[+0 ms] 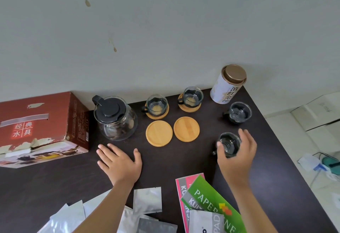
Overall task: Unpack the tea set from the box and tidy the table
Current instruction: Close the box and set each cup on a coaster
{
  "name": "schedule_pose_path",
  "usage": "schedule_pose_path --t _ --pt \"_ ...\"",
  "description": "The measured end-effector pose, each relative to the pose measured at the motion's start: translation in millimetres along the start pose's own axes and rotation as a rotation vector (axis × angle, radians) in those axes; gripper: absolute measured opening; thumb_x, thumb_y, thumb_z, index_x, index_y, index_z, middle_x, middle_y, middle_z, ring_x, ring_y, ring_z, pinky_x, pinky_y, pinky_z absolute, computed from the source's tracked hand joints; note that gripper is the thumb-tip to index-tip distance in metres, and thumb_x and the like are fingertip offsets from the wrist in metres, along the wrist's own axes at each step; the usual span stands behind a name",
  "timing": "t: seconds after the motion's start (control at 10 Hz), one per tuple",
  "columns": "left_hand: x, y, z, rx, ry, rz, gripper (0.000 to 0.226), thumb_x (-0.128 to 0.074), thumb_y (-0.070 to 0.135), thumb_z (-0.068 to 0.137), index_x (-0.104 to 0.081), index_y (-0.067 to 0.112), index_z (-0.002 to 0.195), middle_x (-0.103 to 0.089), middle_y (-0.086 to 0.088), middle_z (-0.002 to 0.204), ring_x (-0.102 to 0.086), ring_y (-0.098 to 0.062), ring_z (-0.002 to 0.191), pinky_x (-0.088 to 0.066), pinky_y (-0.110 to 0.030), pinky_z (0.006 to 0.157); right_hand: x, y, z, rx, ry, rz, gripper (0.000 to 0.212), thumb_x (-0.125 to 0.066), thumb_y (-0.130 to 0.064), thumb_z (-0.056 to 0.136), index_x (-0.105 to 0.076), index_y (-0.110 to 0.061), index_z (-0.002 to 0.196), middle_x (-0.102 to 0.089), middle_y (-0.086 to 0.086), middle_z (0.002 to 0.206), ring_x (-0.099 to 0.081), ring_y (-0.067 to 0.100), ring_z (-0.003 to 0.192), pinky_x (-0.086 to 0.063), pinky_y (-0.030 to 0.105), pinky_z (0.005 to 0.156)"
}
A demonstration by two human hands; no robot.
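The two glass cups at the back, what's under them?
Each back cup sits on a round bamboo coaster. The coaster centres show through the glass; nothing else visible beneath.

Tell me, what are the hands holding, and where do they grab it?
The right hand grips a glass cup around its rim and sides from above, thumb on one side and fingers on the other. The left hand holds nothing and lies flat on the table.

Red box [42,128]: white characters "经典水具" in a four-square grid on the top face; small print on the side, too fine to read.
Tea tin [227,87]: vertical black characters, "滇红金" legible, the rest cut off.
Green pad [213,203]: "PAPER" in white capitals, further letters partly covered.
White pad [206,221]: "PAD" in grey.
Pink pad [181,192]: letters "KU", remainder hidden.
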State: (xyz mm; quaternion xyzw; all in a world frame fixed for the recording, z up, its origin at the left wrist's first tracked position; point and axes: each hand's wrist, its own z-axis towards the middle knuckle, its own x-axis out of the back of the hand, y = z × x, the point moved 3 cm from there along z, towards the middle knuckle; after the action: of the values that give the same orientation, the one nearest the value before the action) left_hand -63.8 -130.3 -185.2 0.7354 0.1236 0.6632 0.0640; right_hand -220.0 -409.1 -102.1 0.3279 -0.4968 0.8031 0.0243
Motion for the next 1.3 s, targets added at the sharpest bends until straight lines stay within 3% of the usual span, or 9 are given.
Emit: schedule_pose_path --t 0.2,0.4,0.6,0.7,0.9,1.0,1.1,1.2,1.3 --pt "0 0 0 0.011 -0.014 -0.013 0.093 -0.037 0.055 0.078 -0.021 -0.011 0.141 -0.015 -0.034 0.150 -0.012 -0.046 0.140 -0.019 -0.062 0.108 -5 45 -27 -0.348 -0.095 0.118 0.090 -0.072 -0.005 0.078 -0.017 -0.008 0.149 -0.023 0.008 0.151 -0.024 0.021 0.142 -0.024 0.038 0.116" --pt "0 0 0 0.015 -0.022 -0.017 0.093 -0.037 0.055 0.079 -0.020 -0.011 0.141 -0.015 -0.034 0.149 -0.012 -0.046 0.140 -0.019 -0.062 0.107 -16 58 -22 -0.429 -0.128 0.108 0.088 -0.073 -0.006 0.080 -0.019 -0.010 0.150 -0.025 0.007 0.155 -0.024 0.020 0.143 -0.022 0.037 0.118" --pt "-1 -1 1 0.014 -0.025 -0.015 0.094 -0.033 0.057 0.078 -0.020 -0.011 0.142 -0.014 -0.034 0.150 -0.011 -0.046 0.140 -0.019 -0.062 0.108 -20 55 -16 -0.374 -0.062 0.157 0.073 -0.077 -0.006 0.075 -0.038 -0.011 0.136 -0.046 0.005 0.133 -0.046 0.020 0.124 -0.039 0.035 0.106" --pt "-1 -1 1 0.014 -0.028 -0.013 0.094 -0.032 0.057 0.078 -0.020 -0.011 0.142 -0.013 -0.034 0.150 -0.011 -0.045 0.140 -0.019 -0.061 0.108 -24 50 -14 -0.365 -0.017 0.194 0.069 -0.080 -0.009 0.072 -0.041 -0.015 0.128 -0.049 0.005 0.126 -0.052 0.018 0.116 -0.046 0.042 0.101" --pt "0 0 2 0.011 -0.029 -0.003 0.094 -0.030 0.058 0.078 -0.020 -0.011 0.142 -0.014 -0.033 0.150 -0.012 -0.045 0.140 -0.020 -0.061 0.108 -58 8 -21 -0.247 -0.082 0.334 0.073 -0.082 -0.007 0.069 -0.041 -0.013 0.130 -0.050 0.004 0.124 -0.054 0.011 0.115 -0.047 0.030 0.098" --pt "2 0 1 0.011 -0.026 -0.001 0.094 -0.028 0.058 0.078 -0.022 -0.012 0.141 -0.016 -0.034 0.149 -0.014 -0.046 0.140 -0.021 -0.061 0.107 -83 -18 -30 -0.145 -0.163 0.290 0.080 -0.083 -0.010 0.068 -0.039 -0.008 0.134 -0.044 -0.002 0.121 -0.048 0.003 0.114 -0.039 0.015 0.098" --pt "3 1 1 0.005 -0.023 0.000 0.094 -0.027 0.058 0.078 -0.024 -0.012 0.140 -0.018 -0.035 0.149 -0.015 -0.047 0.139 -0.022 -0.062 0.106 -107 -42 -39 -0.033 -0.202 0.251 0.073 -0.085 -0.015 0.065 -0.047 -0.007 0.127 -0.047 0.000 0.116 -0.049 0.009 0.111 -0.042 0.015 0.094" --pt "3 1 1 0.008 -0.029 0.010 0.094 -0.026 0.059 0.078 -0.024 -0.011 0.141 -0.018 -0.034 0.149 -0.016 -0.046 0.139 -0.023 -0.061 0.106 -129 -57 -46 -0.058 -0.235 0.217 0.075 -0.085 -0.024 0.065 -0.046 -0.010 0.127 -0.049 0.002 0.122 -0.047 0.016 0.117 -0.046 0.031 0.099" --pt "3 1 1 0.008 -0.025 0.012 0.094 -0.027 0.058 0.078 -0.024 -0.012 0.140 -0.018 -0.034 0.149 -0.016 -0.046 0.139 -0.023 -0.061 0.106 -145 -63 -50 -0.077 -0.240 0.167 0.077 -0.086 -0.028 0.064 -0.046 -0.010 0.127 -0.050 0.003 0.123 -0.044 0.017 0.119 -0.042 0.037 0.102"
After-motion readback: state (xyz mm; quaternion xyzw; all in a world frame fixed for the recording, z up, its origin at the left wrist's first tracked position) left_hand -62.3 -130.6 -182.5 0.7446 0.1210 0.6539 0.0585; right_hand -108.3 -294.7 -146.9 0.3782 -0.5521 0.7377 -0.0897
